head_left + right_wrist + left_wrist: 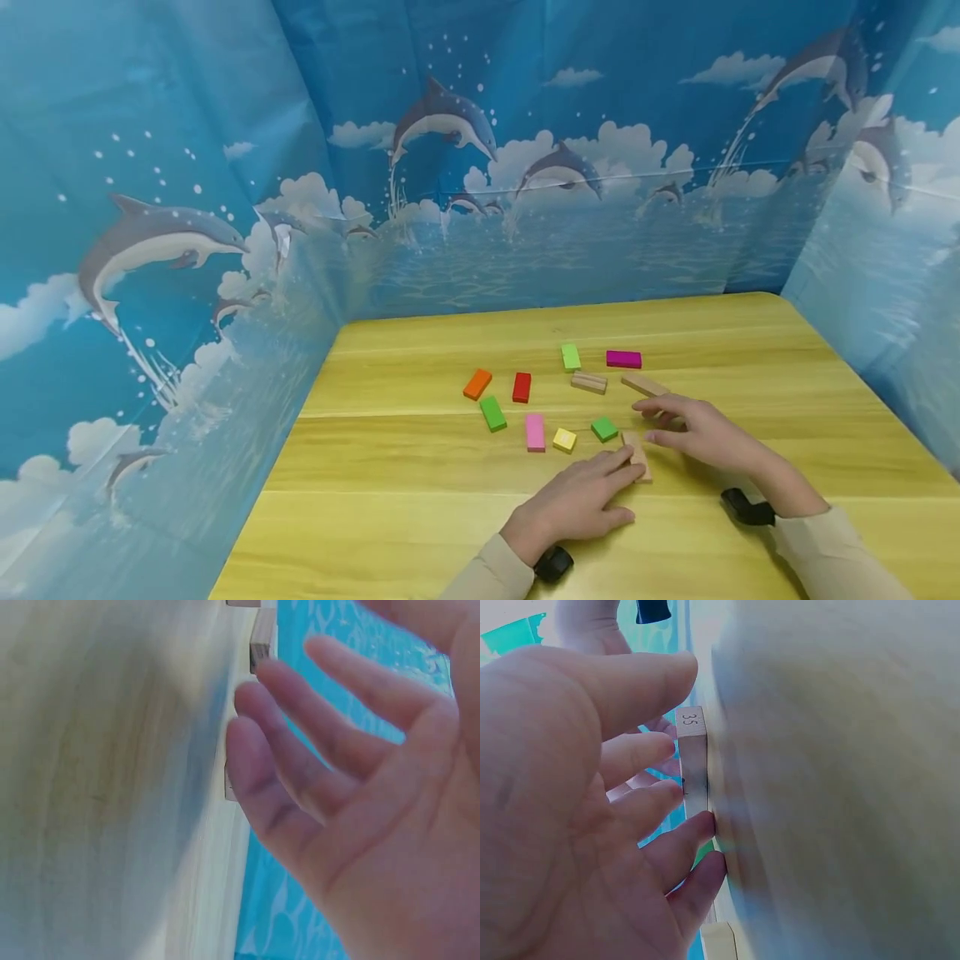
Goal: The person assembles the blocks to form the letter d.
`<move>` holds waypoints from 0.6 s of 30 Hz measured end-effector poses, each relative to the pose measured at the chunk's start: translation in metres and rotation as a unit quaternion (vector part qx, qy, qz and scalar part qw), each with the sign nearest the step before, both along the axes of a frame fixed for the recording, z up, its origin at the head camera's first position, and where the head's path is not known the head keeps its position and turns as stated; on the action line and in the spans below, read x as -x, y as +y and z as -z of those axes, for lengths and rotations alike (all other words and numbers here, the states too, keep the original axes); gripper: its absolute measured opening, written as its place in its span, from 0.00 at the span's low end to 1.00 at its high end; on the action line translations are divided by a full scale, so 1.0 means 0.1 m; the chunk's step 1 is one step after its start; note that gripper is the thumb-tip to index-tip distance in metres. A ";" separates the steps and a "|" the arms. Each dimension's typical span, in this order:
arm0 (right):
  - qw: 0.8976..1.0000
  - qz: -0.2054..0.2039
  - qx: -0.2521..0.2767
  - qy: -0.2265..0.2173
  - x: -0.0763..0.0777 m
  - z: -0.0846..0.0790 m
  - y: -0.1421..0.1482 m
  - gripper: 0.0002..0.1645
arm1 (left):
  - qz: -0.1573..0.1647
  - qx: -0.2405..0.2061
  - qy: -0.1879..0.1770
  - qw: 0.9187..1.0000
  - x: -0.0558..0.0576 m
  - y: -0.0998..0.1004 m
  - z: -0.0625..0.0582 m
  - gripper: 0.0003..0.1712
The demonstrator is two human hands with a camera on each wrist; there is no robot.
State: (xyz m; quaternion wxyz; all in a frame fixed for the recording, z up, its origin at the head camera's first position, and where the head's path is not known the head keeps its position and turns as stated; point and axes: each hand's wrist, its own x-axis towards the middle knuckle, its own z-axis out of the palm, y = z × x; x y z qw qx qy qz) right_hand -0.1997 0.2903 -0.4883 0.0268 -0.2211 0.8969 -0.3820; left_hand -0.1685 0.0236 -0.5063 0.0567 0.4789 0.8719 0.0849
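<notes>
My left hand [577, 500] rests its fingertips on a plain wooden block [640, 468] lying flat on the table, with the thumb apart from it. In the left wrist view, a wooden block [694, 761] marked 35 on its end stands beside the fingers. My right hand [705, 429] hovers just right of that block with loosely bent fingers and holds nothing. Past its fingertips lies another plain wooden block [643, 384]. A green block [603, 429] and a yellow block [565, 440] sit close to the left fingers.
Farther off on the yellow wood-grain table [360, 517] lie a pink block [535, 432], a red block [521, 387], an orange block [477, 384], a magenta block [624, 359], wooden blocks [588, 382] side by side and other green ones. A dolphin-print curtain [525, 250] borders the table.
</notes>
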 end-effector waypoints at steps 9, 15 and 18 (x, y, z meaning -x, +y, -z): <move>0.998 0.050 -0.022 0.044 0.19 -0.08 0.07 0.22 | -0.002 -0.006 -0.017 1.000 -0.01 0.01 -0.03 0.35; 0.997 0.069 -0.024 0.027 0.37 -0.14 0.10 0.23 | 0.001 -0.017 -0.031 0.999 0.00 0.00 -0.02 0.34; 0.996 0.082 -0.019 0.007 0.43 -0.16 0.10 0.25 | 0.004 -0.016 -0.033 0.999 0.00 0.00 -0.01 0.34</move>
